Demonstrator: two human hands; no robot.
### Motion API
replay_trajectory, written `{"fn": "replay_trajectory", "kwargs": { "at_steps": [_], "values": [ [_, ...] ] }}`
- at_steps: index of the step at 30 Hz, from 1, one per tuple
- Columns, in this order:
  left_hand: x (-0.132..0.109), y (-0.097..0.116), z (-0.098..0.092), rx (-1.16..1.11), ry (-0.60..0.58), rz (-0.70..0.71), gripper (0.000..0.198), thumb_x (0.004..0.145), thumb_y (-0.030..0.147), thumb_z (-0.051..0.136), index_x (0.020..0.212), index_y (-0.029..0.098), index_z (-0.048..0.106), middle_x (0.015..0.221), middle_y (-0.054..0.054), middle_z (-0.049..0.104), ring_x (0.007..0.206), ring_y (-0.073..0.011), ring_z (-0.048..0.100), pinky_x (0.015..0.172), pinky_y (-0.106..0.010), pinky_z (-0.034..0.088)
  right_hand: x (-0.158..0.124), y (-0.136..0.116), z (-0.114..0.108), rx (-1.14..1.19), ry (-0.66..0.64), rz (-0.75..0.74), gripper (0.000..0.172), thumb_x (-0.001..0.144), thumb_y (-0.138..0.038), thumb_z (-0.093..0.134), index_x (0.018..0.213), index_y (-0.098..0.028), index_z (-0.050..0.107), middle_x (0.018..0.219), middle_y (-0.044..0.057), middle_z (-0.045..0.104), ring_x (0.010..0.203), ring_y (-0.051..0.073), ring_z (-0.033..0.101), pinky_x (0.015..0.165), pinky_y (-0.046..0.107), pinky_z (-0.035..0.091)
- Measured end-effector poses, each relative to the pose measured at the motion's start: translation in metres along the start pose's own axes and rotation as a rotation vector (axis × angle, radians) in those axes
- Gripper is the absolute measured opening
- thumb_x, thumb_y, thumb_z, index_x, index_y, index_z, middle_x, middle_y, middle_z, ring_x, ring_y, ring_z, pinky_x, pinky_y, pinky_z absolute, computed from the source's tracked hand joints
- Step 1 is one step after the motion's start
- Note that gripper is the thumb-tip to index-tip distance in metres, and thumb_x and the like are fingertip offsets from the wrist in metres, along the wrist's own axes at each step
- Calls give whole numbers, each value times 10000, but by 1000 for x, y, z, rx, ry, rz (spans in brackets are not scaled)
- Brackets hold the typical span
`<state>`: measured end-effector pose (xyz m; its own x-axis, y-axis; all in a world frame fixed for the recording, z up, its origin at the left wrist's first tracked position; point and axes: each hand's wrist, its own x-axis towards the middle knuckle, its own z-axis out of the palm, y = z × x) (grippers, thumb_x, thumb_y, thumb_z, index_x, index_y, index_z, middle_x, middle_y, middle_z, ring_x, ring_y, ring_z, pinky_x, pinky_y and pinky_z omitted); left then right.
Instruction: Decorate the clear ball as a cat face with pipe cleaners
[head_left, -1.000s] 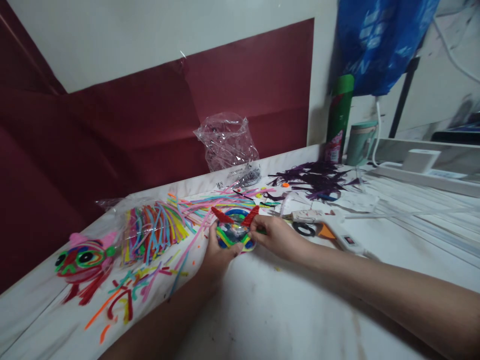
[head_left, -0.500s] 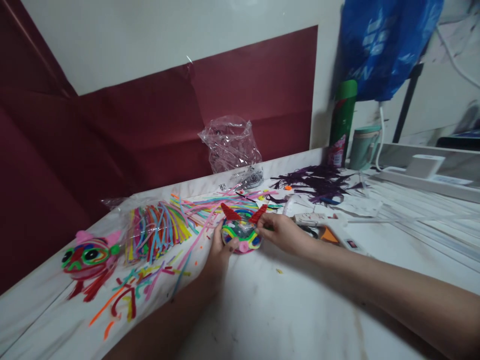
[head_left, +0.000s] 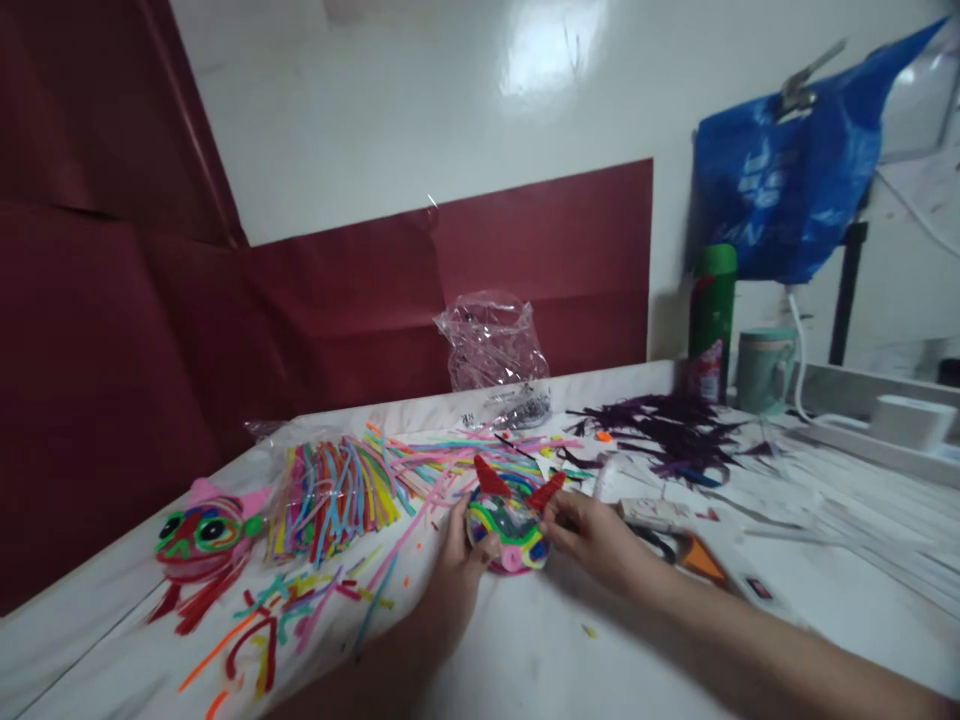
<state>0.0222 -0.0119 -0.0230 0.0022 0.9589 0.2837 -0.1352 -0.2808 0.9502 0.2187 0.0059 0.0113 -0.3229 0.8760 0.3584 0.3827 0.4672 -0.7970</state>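
A small animal head made of coloured pipe cleaners (head_left: 510, 525) sits low over the white table, with two red pointed ears on top, green, yellow and blue round the eyes and a pink snout. Its left side is gripped by my left hand (head_left: 466, 545), thumb across the front. My right hand (head_left: 581, 525) has its fingers pinched at the right edge, just under the red ear (head_left: 546, 492). Whether a small piece lies between those fingertips is hidden. Another finished-looking pipe-cleaner animal head (head_left: 201, 540), with pink ears and red strands below, lies at the far left.
Bundled pipe cleaners (head_left: 337, 495) and cut scraps (head_left: 262, 630) lie left. Behind are a clear plastic bag (head_left: 495, 345) and purple shreds (head_left: 667, 430). A glue gun (head_left: 697, 550), green bottle (head_left: 712, 315), mug (head_left: 765, 370) and hanging blue bag (head_left: 787, 190) are right.
The camera view has tilted up, so the scene sits lower and slightly further right. Both hands keep their hold at the head, with little visible change in grip.
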Motion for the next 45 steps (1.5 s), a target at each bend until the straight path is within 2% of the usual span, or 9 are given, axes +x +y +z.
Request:
{"fn": "replay_trajectory", "kwargs": {
  "at_steps": [4, 9, 14, 19, 26, 35, 39, 45],
  "values": [
    [-4, 7, 1, -2, -24, -8, 698, 742, 353, 657, 1358, 187, 374, 1369, -132, 487, 1266, -284, 437, 1069, -406, 332, 2, 4, 3, -8, 5, 4, 142, 715, -324, 484, 648, -199, 468, 621, 15, 533, 601, 159, 460, 577, 270, 356],
    [-8, 17, 6, -57, -33, -22, 772, 702, 416, 693, 1355, 171, 361, 1366, -154, 485, 1258, -291, 447, 1060, -404, 334, 2, 6, 5, -15, -8, 6, 154, 709, -340, 479, 648, -200, 459, 614, 13, 517, 599, 158, 448, 571, 270, 347],
    [-7, 15, 6, -70, -55, -30, 815, 680, 450, 704, 1351, 163, 343, 1364, -168, 483, 1247, -296, 461, 1053, -403, 343, 2, 11, 7, -12, 16, -8, 143, 728, -320, 488, 662, -194, 476, 618, 12, 536, 596, 151, 448, 565, 263, 352],
    [-6, 14, 3, 3, -33, -15, 732, 712, 398, 685, 1339, 186, 374, 1376, -143, 478, 1269, -283, 438, 1065, -396, 333, 0, 10, 8, -29, 33, -30, 132, 742, -282, 500, 648, -194, 473, 606, 10, 542, 598, 153, 454, 567, 263, 355],
    [-10, 27, 9, 36, -51, 1, 706, 729, 363, 674, 1350, 186, 388, 1339, -140, 511, 1227, -282, 476, 1062, -414, 334, -2, 3, 5, -27, 25, -23, 106, 745, -249, 491, 654, -201, 468, 613, -1, 528, 601, 149, 459, 575, 259, 358],
    [-2, 6, -1, 58, -47, 3, 711, 781, 431, 621, 1388, 191, 338, 1367, -134, 482, 1260, -278, 442, 1063, -413, 329, -2, 3, 4, -38, 27, -28, 109, 754, -249, 499, 663, -192, 485, 629, 3, 556, 608, 141, 471, 577, 246, 367],
    [-1, 2, -3, 52, -12, -7, 664, 791, 444, 606, 1368, 201, 383, 1387, -123, 472, 1319, -278, 379, 1081, -399, 309, -3, 0, 3, -35, 33, -11, 111, 749, -242, 513, 652, -191, 495, 621, 4, 566, 596, 144, 484, 574, 251, 371],
    [0, 1, -3, 37, 10, -25, 654, 775, 441, 624, 1352, 212, 418, 1378, -118, 486, 1317, -291, 381, 1092, -429, 285, -3, 1, 3, -30, 45, 3, 97, 743, -215, 527, 653, -187, 504, 606, -5, 555, 587, 136, 472, 564, 242, 370]
  ]
}}
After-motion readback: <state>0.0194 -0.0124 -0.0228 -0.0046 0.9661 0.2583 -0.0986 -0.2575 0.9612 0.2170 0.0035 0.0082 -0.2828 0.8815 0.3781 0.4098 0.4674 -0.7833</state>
